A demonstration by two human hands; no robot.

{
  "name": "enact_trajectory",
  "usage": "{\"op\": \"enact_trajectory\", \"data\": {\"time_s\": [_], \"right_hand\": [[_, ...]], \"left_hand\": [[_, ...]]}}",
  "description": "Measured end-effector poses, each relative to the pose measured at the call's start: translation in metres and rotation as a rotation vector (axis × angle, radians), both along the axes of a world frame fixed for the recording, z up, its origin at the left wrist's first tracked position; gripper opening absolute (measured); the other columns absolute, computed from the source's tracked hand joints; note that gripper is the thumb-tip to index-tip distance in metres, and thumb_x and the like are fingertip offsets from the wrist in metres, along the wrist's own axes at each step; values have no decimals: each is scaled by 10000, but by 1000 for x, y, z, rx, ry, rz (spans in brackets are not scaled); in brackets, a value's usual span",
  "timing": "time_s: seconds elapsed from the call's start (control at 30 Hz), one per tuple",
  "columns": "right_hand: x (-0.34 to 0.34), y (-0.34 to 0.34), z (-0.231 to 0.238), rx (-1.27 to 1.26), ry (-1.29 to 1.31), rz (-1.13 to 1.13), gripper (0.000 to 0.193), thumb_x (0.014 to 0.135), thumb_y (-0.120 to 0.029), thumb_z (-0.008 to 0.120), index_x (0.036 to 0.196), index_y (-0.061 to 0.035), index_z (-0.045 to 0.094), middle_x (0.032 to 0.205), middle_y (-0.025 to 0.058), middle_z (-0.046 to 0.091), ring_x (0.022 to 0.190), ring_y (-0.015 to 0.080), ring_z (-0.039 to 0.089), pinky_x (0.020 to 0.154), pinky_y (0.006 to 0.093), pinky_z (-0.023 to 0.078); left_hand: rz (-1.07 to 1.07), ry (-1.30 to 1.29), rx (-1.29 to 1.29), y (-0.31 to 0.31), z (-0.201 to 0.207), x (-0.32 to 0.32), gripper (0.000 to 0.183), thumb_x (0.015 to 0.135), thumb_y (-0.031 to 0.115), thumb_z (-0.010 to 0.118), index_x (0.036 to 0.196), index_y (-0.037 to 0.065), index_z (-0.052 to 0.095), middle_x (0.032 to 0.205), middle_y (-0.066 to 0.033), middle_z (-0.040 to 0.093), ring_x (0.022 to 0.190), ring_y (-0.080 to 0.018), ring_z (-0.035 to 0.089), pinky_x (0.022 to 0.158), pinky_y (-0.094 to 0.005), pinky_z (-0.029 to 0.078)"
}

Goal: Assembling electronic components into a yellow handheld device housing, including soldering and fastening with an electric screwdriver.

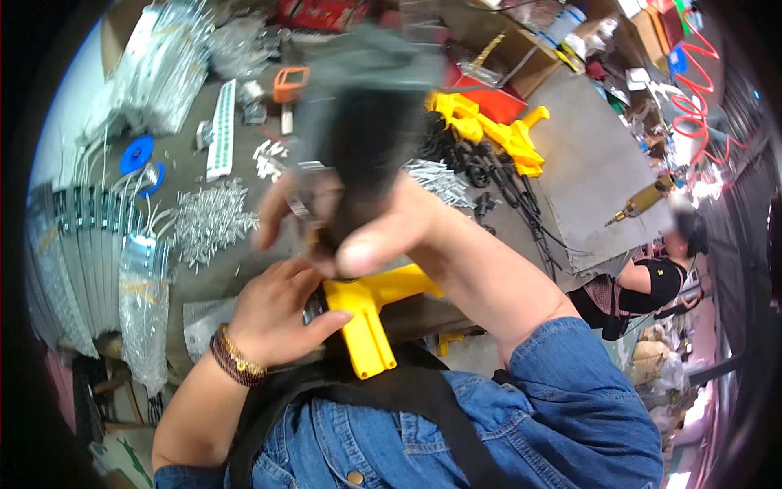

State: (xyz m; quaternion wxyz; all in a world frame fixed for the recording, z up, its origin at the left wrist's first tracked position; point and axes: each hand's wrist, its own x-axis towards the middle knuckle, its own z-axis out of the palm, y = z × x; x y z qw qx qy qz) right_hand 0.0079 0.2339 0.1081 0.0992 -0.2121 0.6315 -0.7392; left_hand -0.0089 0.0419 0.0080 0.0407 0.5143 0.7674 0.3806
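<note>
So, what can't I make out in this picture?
All in the head view:
- Dark tool: its exact kind; blurred.
- Right hand: some fingers; hidden behind the dark tool.
- Yellow part: its top; partly covered by the right hand.
- Metal bits: their exact kind; too small.
- Red case: cut off by the top edge.

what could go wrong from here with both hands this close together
The left hand touches the yellow part, close to the dark object in the right hand; a slip might pinch or knock its fingers. The metal pieces beside it lie loose, so a stray bump could scatter them.
</note>
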Motion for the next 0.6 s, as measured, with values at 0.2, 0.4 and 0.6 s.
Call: {"op": "enact_trajectory", "data": {"time_s": [0.2, 0.4, 0.6], "right_hand": [[5, 62, 43, -319, 373, 78, 509, 867, -428, 728, 1165, -39, 592, 912, 97, 639, 686, 152, 628, 634, 332, 518], [96, 242, 36, 278, -20, -1152, 485, 851, -380, 787, 1130, -35, 590, 928, 92, 663, 657, 197, 640, 617, 357, 541], [132, 335, -60, 1873, 323, -1563, 550, 824, -428, 760, 1162, -24, 600, 1097, 191, 688, 1034, 365, 654, 885, 463, 512]], "left_hand": [[19, 47, -89, -2, 5, 5, 556, 790, 418, 757, 1159, 18, 644, 1122, -146, 634, 1040, -354, 603, 907, -447, 491], [91, 277, -147, -27, 18, 26, 785, 685, 346, 828, 1337, 28, 528, 1247, -163, 547, 1153, -384, 507, 999, -496, 380], [102, 270, -266, -34, 11, 24, 857, 661, 299, 849, 1393, 32, 492, 1228, -169, 535, 1141, -379, 504, 1004, -484, 372]]}}
